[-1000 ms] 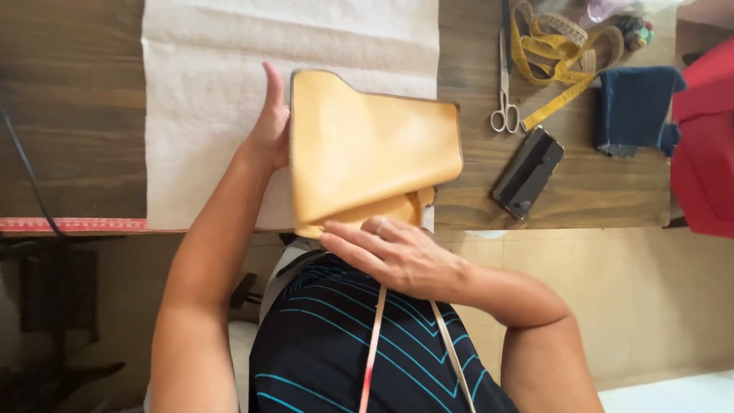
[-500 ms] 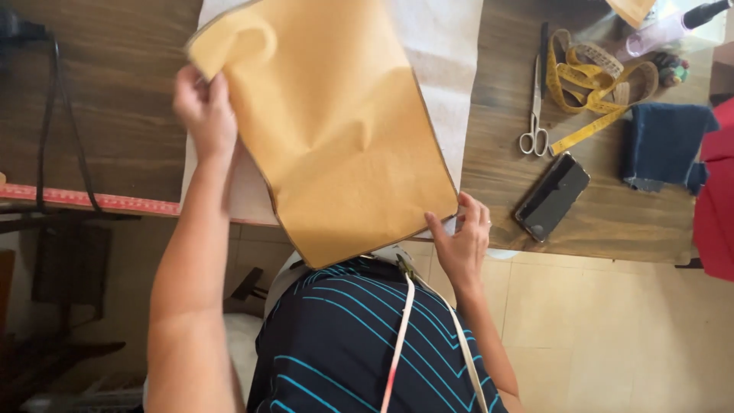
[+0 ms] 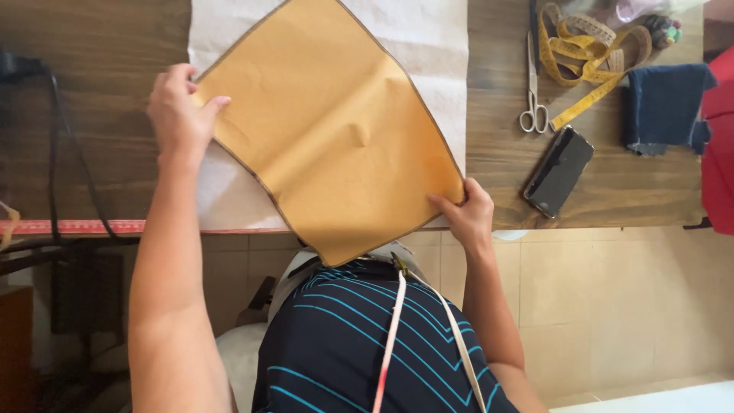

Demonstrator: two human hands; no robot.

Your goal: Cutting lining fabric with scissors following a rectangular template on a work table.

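Holding one tan paper sheet (image 3: 336, 130) over white cloth (image 3: 428, 46) on wooden table (image 3: 99, 115): left hand (image 3: 180, 115) pinched left corner, right hand (image 3: 466, 214) pinched near-right edge. Right of sheet: one scissors (image 3: 533, 84), one phone (image 3: 559, 170), one yellow tape measure (image 3: 581, 50).

Scissors (image 3: 533, 84), yellow tape measure (image 3: 581, 53), black phone (image 3: 559, 171), folded denim (image 3: 664, 108) on wooden table (image 3: 92, 99).

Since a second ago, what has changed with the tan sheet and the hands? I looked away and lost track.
The tan sheet, folded a second ago, is now spread open over the white paper. The left hand moved out to grip its left corner; the right hand, which was near the body, now pinches its right edge. The scissors, phone and yellow tape measure lie as before.
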